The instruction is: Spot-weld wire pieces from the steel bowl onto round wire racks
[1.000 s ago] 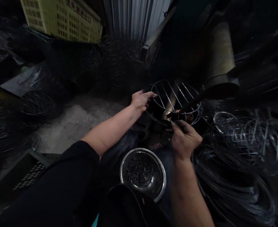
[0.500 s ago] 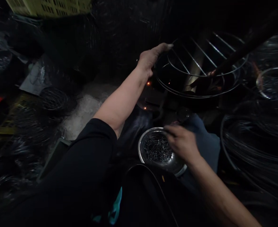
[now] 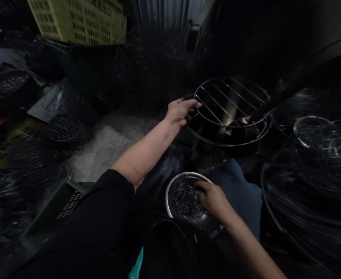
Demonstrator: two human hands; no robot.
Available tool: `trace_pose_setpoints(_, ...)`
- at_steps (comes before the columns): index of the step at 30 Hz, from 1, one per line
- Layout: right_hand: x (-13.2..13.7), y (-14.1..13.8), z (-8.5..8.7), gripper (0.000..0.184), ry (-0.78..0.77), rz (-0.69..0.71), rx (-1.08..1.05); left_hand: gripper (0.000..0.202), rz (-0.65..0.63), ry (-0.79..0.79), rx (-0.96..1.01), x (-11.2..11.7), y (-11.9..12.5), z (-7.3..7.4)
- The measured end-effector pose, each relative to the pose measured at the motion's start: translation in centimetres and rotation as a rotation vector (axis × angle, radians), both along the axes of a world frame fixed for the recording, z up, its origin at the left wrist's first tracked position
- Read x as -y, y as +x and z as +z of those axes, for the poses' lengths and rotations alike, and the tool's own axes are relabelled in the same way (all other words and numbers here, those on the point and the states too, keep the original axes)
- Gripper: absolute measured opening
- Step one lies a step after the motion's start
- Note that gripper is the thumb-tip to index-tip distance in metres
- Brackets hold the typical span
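While left hand [image 3: 179,112] grips left side of round wire rack [image 3: 216,123], thumb at upper ring, rack extends rightward from fingers, near rim by tip of dark rod [image 3: 275,101]. Left arm [image 3: 153,149] reaches forward, nearly straight. Right hand [image 3: 213,197] angled down into metal bowl [image 3: 168,198], fingers near wire pieces [image 3: 184,201]; cannot tell whether any pinched.

Dim light reaches my left hand [image 3: 180,111]; the bowl [image 3: 168,198] glints at its rim; shadow and blur swallow the edges.
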State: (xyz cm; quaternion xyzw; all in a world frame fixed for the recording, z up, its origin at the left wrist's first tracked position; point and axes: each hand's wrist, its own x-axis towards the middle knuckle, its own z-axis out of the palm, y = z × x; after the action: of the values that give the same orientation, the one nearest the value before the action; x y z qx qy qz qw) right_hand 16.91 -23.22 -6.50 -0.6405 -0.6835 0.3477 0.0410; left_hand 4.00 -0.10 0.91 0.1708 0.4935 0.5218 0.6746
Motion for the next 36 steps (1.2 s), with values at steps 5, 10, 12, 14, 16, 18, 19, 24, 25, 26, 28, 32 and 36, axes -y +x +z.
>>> trace_pose_setpoints(5,-2.2,3.4,3.7,0.025,0.414,-0.559,-0.513,0.024,-0.047,0.141,-0.094,2.5,0.0,0.1)
trace_pose_setpoints(10,-5.3,2.9,7.9,0.023,0.684,-0.801,-0.47,0.025,-0.023,0.216,-0.079,3.5,0.5,0.3)
trace_pose_setpoints(12,-6.2,2.4,8.4,0.022,0.709,-0.817,-0.479,0.028,-0.008,0.211,-0.066,3.5,0.4,0.4)
trace_pose_setpoints(14,-7.0,2.1,8.1,0.023,0.748,-0.846,-0.499,0.028,-0.002,0.21,-0.053,3.4,0.3,0.5)
trace_pose_setpoints(16,-7.6,2.0,7.4,0.023,0.773,-0.879,-0.539,0.029,0.0,0.221,-0.048,3.2,0.2,0.6)
trace_pose_setpoints(18,-8.1,1.9,6.8,0.024,0.751,-0.91,-0.625,0.031,0.007,0.234,-0.05,3.0,0.1,0.7)
trace_pose_setpoints(19,-8.4,1.8,6.6,0.024,0.736,-0.925,-0.679,0.032,0.012,0.235,-0.053,2.9,0.1,0.7)
trace_pose_setpoints(24,-9.1,0.8,6.0,0.027,0.731,-1.023,-0.844,0.031,0.014,0.237,-0.065,2.4,0.3,0.6)
trace_pose_setpoints(25,-9.2,0.6,5.9,0.027,0.742,-1.036,-0.855,0.031,0.014,0.24,-0.067,2.3,0.3,0.6)
trace_pose_setpoints(26,-9.2,0.4,5.7,0.027,0.759,-1.046,-0.862,0.031,0.016,0.241,-0.071,2.2,0.4,0.7)
trace_pose_setpoints(28,-9.2,0.2,5.3,0.026,0.808,-1.062,-0.867,0.03,0.011,0.241,-0.071,2.2,0.5,0.8)
trace_pose_setpoints(32,-9.2,0.2,4.7,0.023,0.876,-1.065,-0.848,0.029,-0.007,0.234,-0.053,2.1,0.6,1.2)
trace_pose_setpoints(36,-9.5,0.4,4.4,0.021,0.895,-1.055,-0.845,0.026,-0.042,0.243,-0.04,1.6,0.9,1.2)
